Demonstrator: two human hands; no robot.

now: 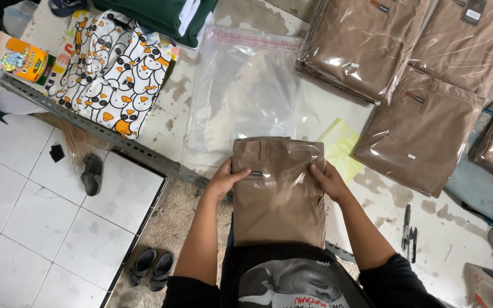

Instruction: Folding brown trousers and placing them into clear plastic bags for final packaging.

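Your work surface is a worn, stained table (201, 108). On it you have a clear bag (246, 85), a yellow sheet (342, 149), bagged brown trousers (412, 68) stacked at the far right, a penguin-print cloth (112, 71), green clothing (161, 17), a crayon box (15, 57) and pens (409, 232). Below, the tiled floor (41, 228) carries sandals (150, 267).

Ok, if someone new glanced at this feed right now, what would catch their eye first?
Probably the folded tan garment at centre, its top end in a clear bag, gripped by the left hand and right hand. Next, the bright penguin-print cloth at upper left, and the bagged tan garments spread across the upper right. An empty clear bag lies flat just beyond the hands.
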